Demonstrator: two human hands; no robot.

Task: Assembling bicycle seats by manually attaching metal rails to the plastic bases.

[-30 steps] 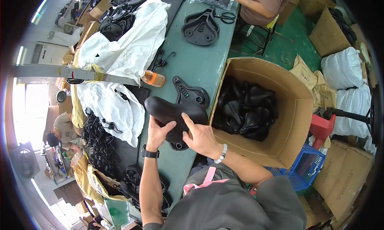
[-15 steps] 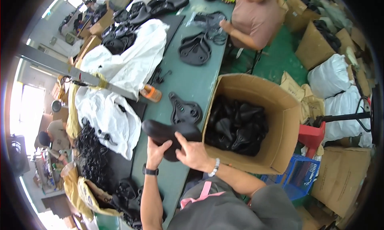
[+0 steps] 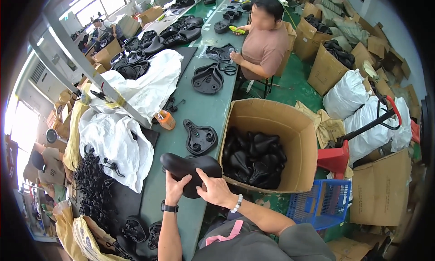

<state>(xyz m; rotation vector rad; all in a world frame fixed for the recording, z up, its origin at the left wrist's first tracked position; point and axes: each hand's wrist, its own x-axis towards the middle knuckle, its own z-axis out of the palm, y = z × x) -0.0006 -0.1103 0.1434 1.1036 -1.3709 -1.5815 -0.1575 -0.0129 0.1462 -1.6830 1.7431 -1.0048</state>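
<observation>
A black padded bicycle saddle (image 3: 179,165) is held above the near part of the long green table, its narrow nose toward the left. My left hand (image 3: 175,188) grips its near side, thumb on top and the other fingers partly hidden beneath. On the broader part, my right hand (image 3: 216,191) has its index finger pressed to the cover while its other fingers are bent at the near edge. Just beyond lies a black saddle shell (image 3: 200,137), hollow side up. Another set of shells (image 3: 207,78) rests farther up the table.
Right of the table, an open cardboard box (image 3: 299,120) holds several black saddles. A blue crate (image 3: 319,203) and red pallet jack (image 3: 333,156) stand beyond. White sacking (image 3: 120,138), black wiry parts (image 3: 94,186) and an orange bottle (image 3: 166,119) lie left. A co-worker (image 3: 267,43) sits across.
My view has tilted upward, bringing more of the far table and the co-worker into sight. Both hands keep nearly the same hold on the saddle.
</observation>
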